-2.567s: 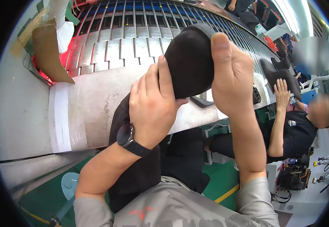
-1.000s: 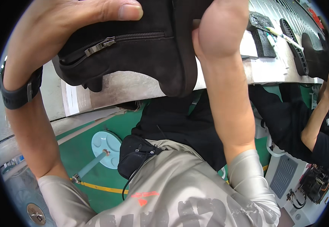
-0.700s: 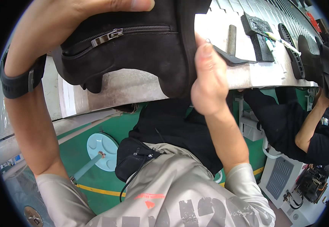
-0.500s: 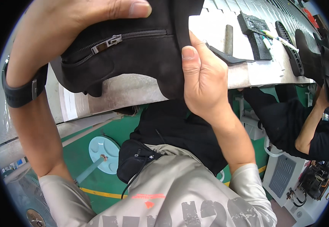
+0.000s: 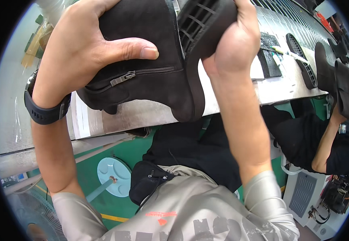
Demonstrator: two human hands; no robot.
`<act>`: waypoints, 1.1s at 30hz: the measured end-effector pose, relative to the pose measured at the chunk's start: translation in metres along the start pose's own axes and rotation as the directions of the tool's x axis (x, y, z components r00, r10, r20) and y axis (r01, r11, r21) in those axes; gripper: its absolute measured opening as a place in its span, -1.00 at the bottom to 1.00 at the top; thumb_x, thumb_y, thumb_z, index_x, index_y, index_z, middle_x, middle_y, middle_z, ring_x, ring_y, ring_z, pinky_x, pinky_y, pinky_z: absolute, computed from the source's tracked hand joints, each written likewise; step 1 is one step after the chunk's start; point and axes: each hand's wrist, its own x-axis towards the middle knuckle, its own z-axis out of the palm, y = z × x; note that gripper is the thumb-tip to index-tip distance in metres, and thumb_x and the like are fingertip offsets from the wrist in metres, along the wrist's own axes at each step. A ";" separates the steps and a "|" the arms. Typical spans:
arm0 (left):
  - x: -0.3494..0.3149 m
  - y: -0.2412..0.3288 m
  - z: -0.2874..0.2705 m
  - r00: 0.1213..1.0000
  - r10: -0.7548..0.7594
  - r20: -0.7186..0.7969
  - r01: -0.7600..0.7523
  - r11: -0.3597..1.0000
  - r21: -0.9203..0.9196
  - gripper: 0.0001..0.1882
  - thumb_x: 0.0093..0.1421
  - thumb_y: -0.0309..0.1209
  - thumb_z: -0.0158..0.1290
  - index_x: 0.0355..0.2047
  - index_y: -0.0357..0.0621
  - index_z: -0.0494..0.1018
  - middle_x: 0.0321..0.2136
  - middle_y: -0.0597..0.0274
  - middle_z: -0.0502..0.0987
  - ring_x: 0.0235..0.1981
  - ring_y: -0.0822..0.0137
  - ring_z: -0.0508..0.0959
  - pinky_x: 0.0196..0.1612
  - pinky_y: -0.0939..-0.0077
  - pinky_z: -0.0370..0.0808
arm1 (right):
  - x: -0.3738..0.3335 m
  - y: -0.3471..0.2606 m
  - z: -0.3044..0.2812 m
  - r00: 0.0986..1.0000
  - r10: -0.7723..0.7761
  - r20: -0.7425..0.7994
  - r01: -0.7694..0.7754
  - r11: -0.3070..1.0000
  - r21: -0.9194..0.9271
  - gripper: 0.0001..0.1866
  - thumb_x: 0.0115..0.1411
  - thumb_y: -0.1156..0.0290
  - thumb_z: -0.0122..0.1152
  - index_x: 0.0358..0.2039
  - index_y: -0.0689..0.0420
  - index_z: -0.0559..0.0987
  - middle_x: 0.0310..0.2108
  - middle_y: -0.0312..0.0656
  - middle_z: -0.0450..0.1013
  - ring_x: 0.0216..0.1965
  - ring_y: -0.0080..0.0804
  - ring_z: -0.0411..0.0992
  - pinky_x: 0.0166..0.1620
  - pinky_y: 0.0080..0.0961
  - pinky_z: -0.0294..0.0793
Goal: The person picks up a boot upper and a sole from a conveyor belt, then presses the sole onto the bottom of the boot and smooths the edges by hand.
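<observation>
A dark brown ankle boot upper (image 5: 142, 90) with a side zipper (image 5: 128, 76) is held on its side above the table. My left hand (image 5: 90, 44), with a black watch on its wrist, grips the upper, thumb along its side above the zipper. My right hand (image 5: 234, 48) is closed on a black boot sole (image 5: 200, 24) at the upper's right edge. Toward its far end the sole is tilted away from the upper, baring its gridded inner face. Near the lower end sole and upper lie against each other. The right fingers are partly hidden behind the sole.
On the pale worktable (image 5: 281, 88) to the right are a rough black block (image 5: 269, 64), pens (image 5: 289, 53) and another gridded sole (image 5: 301, 58). Beyond, a co-worker's arm (image 5: 329, 138) holds a dark boot upper (image 5: 345, 90). A fan (image 5: 31, 213) stands at lower left.
The sole has swung away from the upper at the far end, and its grid now shows. My right hand has moved up and away; the upper sits slightly lower and further right in view.
</observation>
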 end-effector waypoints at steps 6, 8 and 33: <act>0.003 -0.008 0.003 1.000 0.006 0.001 -0.006 0.999 -0.038 -0.20 -0.06 -0.15 0.58 0.12 -0.33 0.55 -0.24 0.14 0.68 -0.20 0.36 0.66 -0.01 0.45 0.59 | 0.000 -0.001 0.003 0.992 -0.042 0.122 0.045 0.999 -0.014 -0.59 0.53 0.20 -0.03 0.07 0.29 0.58 -0.20 -0.17 0.62 -0.21 -0.44 0.58 -0.09 -0.51 0.55; 0.004 -0.009 0.003 1.000 0.009 -0.003 -0.009 0.999 -0.034 -0.20 -0.06 -0.15 0.58 0.12 -0.33 0.55 -0.24 0.14 0.67 -0.20 0.36 0.66 -0.01 0.45 0.59 | 0.003 -0.002 0.007 0.994 -0.001 0.109 0.007 0.998 -0.055 -0.58 0.53 0.21 -0.03 0.08 0.31 0.58 -0.20 -0.16 0.62 -0.20 -0.45 0.58 -0.08 -0.52 0.53; -0.011 0.007 0.005 0.956 0.219 -0.193 -0.192 0.970 0.146 -0.06 -0.29 0.05 0.60 0.06 -0.25 0.59 -0.23 -0.04 0.67 -0.23 -0.07 0.66 -0.10 0.19 0.58 | -0.001 -0.020 0.022 0.925 -0.178 0.336 0.335 0.799 -0.500 -0.77 0.42 0.46 0.14 -0.15 0.31 0.72 -0.45 -0.47 0.50 -0.45 -0.83 0.28 -0.38 -0.72 0.24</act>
